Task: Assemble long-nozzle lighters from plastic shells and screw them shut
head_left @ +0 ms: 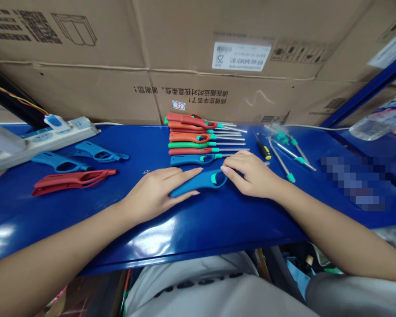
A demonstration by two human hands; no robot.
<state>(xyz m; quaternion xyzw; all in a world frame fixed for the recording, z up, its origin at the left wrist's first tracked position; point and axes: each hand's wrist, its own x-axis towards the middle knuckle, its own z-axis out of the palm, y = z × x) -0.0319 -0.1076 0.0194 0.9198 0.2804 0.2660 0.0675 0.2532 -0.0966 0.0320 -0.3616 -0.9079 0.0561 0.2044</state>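
A blue long-nosed lighter point(198, 182) with a turquoise trigger lies crosswise between my hands, low over the blue table. My left hand point(156, 189) grips the rear of its handle, thumb below and fingers above. At the trigger end my right hand point(249, 174) pinches the front, and its fingers hide the nozzle part. Just behind is a row of lighters point(193, 145) in red, orange, green and blue, metal tubes pointing right. To the left lie blue handle shells point(61, 162) and a red handle shell point(72, 181).
A white power strip point(42, 141) runs along the left back. A yellow-black screwdriver point(263, 149) and loose metal tubes with turquoise ends point(295, 152) lie at the right. Large cardboard boxes point(185, 53) stand behind the table. A plastic bottle point(379, 116) lies at the far right.
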